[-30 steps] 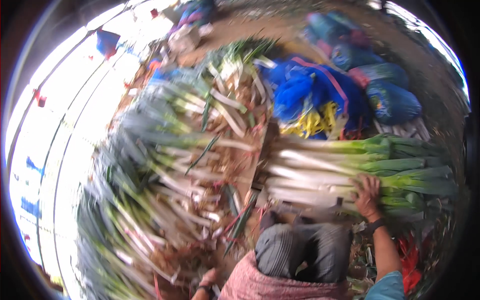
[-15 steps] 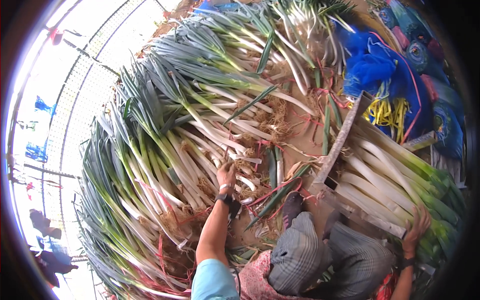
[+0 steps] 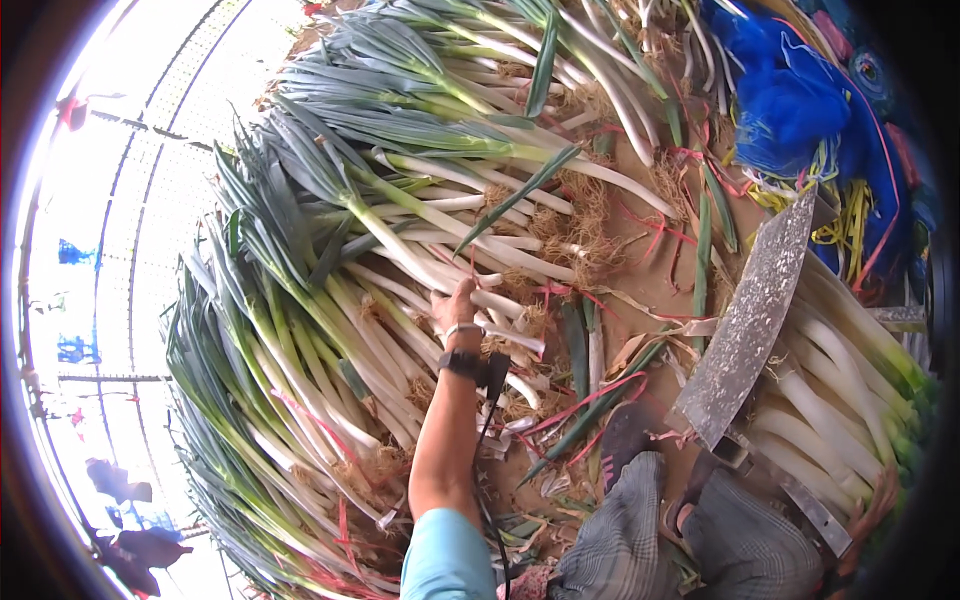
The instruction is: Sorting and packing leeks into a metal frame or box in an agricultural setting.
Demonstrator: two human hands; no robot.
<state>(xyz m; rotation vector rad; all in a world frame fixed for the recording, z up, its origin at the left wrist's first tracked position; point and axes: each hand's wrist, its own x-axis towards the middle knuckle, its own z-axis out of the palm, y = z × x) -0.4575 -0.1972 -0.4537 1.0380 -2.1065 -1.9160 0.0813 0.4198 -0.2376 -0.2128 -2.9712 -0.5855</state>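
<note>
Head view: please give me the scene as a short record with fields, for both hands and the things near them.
place: ground covered with leeks and loose trimmings
left hand: left hand stretched forward, lying on the white stalks of the big leek pile; whether its grip is closed cannot be told
right hand: right hand at the lower right edge, mostly hidden, beside the trimmed leeks
tool: large cleaver, blade pointing up, leaning by the trimmed leeks
behind: blue net bags
</note>
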